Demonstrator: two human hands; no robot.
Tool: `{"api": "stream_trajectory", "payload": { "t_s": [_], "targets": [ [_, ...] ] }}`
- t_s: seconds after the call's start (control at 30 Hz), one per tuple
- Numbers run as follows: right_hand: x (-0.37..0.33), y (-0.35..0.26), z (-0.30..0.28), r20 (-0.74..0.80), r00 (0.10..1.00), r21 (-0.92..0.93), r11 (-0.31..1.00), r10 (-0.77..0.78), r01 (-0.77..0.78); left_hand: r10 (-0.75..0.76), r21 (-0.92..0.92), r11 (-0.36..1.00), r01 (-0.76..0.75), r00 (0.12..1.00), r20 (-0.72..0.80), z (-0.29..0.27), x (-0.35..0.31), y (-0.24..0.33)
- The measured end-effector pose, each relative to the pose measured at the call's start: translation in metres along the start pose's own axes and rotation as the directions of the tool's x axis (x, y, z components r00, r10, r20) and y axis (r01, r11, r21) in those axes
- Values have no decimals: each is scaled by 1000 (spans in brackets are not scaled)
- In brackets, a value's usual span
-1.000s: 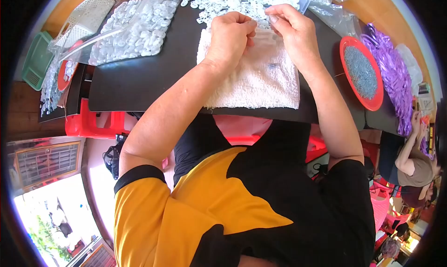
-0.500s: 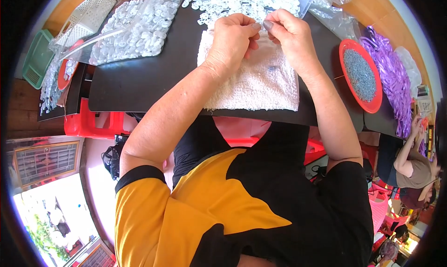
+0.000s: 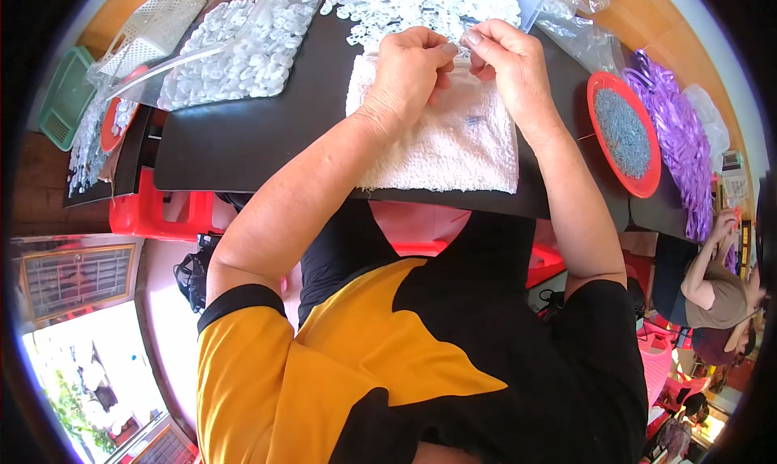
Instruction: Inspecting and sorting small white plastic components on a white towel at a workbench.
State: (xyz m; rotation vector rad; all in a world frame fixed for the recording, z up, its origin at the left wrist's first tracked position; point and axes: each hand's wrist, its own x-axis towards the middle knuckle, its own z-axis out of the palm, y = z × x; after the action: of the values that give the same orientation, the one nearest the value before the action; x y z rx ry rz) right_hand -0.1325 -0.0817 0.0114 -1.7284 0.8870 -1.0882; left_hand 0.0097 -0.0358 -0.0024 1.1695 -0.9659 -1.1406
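Observation:
My left hand (image 3: 411,67) and my right hand (image 3: 506,55) meet over the far edge of a white towel (image 3: 441,152), fingertips pinched close together. Whatever sits between the fingers of either hand is too small to make out. On the towel, below the right hand, lie a few tiny bluish pieces (image 3: 473,121). Just beyond the hands, small white plastic pieces (image 3: 429,3) with holes are heaped in and before a clear container (image 3: 537,1). To the right stands a red plate (image 3: 600,132) with many small blue-grey pin-like pieces (image 3: 623,132).
A clear bag of white pieces (image 3: 235,47) lies at the left on the dark table (image 3: 243,144). Beyond it are a white basket (image 3: 154,27) and a green tray (image 3: 65,100). Purple ribbon-like strips (image 3: 672,132) hang at the right. Another person (image 3: 712,282) sits farther right.
My right hand's fingertips have shifted slightly, its thumb lifting and turning beside the left fingertips. My left hand stays nearly in place. The whole view has moved a little.

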Motion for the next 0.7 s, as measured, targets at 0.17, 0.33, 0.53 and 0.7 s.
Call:
{"api": "stream_trajectory", "payload": {
  "t_s": [0.17, 0.33, 0.53, 0.7],
  "targets": [
    [4, 0, -6, -26, 999, -132, 990, -47, 43, -38, -50, 998, 38, 999, 4, -3, 2, -1],
    [4, -1, -5, -20, 998, -151, 986, -67, 63, -48, -69, 996, 49, 999, 11, -3, 2, 1],
    [4, 0, -4, -5, 998, -122, 991, -60, 59, -43, -82, 996, 44, 999, 7, -3, 2, 2],
    [12, 12, -13, -39, 996, -98, 993, -75, 71, 6, -221, 975, -30, 994, -112, -16, 8, 10]
  ]
}}
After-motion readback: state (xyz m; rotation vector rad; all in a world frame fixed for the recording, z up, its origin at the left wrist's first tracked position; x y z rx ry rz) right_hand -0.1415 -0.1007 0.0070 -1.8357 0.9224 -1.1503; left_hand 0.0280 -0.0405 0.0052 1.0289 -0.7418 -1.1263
